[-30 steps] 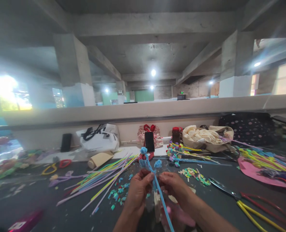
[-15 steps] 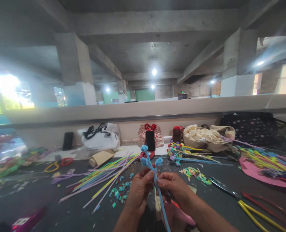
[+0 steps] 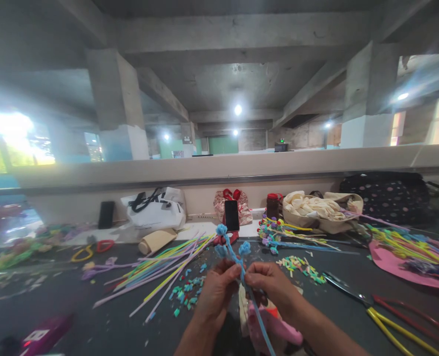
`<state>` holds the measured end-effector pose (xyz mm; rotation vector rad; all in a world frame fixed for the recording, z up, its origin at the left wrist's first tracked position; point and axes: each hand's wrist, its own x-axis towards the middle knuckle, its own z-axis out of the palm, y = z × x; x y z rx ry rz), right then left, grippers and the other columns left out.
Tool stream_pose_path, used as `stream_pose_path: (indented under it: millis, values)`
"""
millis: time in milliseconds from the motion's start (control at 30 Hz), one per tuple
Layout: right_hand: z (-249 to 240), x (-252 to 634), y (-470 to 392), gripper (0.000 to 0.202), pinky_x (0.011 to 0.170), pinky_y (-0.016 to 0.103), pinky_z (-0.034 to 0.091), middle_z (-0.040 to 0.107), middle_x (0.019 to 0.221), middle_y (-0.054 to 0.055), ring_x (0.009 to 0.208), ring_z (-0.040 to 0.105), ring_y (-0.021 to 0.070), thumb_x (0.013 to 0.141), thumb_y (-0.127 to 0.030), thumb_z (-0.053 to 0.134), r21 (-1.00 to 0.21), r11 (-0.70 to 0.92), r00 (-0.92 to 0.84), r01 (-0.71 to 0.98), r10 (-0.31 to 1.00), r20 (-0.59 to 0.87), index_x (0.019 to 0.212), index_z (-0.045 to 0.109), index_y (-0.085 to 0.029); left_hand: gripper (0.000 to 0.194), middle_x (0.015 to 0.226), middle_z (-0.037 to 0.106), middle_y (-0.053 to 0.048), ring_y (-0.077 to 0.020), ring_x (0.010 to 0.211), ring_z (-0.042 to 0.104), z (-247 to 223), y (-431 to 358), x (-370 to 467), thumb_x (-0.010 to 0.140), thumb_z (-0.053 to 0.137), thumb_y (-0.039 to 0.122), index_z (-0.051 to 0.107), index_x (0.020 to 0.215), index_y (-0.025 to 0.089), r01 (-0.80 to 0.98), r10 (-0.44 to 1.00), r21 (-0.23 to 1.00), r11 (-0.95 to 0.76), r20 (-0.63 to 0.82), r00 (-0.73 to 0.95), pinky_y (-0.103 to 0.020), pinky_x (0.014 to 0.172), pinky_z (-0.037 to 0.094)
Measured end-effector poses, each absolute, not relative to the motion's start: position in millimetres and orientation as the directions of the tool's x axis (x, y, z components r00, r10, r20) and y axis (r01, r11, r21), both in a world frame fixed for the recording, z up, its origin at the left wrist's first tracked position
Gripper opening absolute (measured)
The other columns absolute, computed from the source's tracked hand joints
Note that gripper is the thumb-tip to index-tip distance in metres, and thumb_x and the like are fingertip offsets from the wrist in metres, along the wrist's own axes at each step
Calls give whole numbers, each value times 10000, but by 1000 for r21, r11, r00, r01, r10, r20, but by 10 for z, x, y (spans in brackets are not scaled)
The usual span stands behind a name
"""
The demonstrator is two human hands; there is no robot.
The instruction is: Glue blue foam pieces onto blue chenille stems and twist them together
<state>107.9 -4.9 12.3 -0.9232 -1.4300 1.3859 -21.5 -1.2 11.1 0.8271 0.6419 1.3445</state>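
A blue pipe-cleaner flower stem (image 3: 257,310) is held upright, slightly tilted, between my two hands. Several fluffy blue blossoms top it, and its long tail runs down toward me. My left hand (image 3: 219,291) pinches the stem just under the blossoms, thumb on top. Right beside it, my right hand (image 3: 269,284) grips the stem a little lower, fingers closed. Below the hands lies a pink tool (image 3: 279,329), perhaps a glue gun, partly hidden by my right forearm. Blue and green snippets (image 3: 186,291) lie scattered to the left of my left hand.
Loose coloured pipe cleaners (image 3: 160,277) fan out at left. Finished small flowers (image 3: 275,232) and pastel snippets (image 3: 303,267) lie to the right. Large pliers (image 3: 371,309) with yellow and red handles rest at far right. A phone (image 3: 232,215) and bags (image 3: 156,210) stand along the partition.
The stem's lower tail has swung to the right. Both hands stay closed on the stem, and the view has shifted slightly.
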Motion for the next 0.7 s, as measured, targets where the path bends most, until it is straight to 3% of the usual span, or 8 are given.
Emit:
stream_pose_path:
  millis: [300, 433, 600, 700]
  values:
    - [174, 1058, -120, 212, 340, 159, 236, 450, 376, -74, 306, 363, 37, 661, -300, 529, -987, 160, -293, -18, 943, 158, 521, 458, -159, 195, 512, 529, 50, -22, 404, 403, 82, -19, -173, 499, 724, 194, 602, 635, 127, -562, 997, 826, -45, 72, 26, -147, 377, 284]
    - [148, 1050, -71, 171, 334, 160, 233, 452, 374, -71, 307, 366, 42, 641, -281, 524, -981, 193, -259, 18, 949, 181, 534, 488, -153, 187, 519, 521, 55, -24, 410, 420, 66, -2, -160, 501, 723, 187, 587, 617, 133, -571, 998, 820, -44, 56, 4, -142, 370, 289]
    - [160, 1099, -28, 145, 337, 158, 227, 499, 413, -54, 325, 337, 36, 641, -245, 490, -968, 236, -241, 87, 948, 209, 543, 530, -145, 236, 597, 579, 21, -50, 458, 487, 65, 22, -178, 576, 679, 211, 613, 795, 150, -608, 993, 793, 41, 36, 113, -137, 355, 294]
    - [147, 1128, -18, 161, 344, 161, 244, 477, 399, -58, 329, 348, 43, 652, -246, 489, -963, 252, -251, 98, 942, 221, 534, 534, -148, 266, 591, 602, 10, -56, 459, 498, 90, 8, -178, 533, 704, 184, 625, 783, 140, -614, 996, 788, 45, 9, 85, -137, 353, 312]
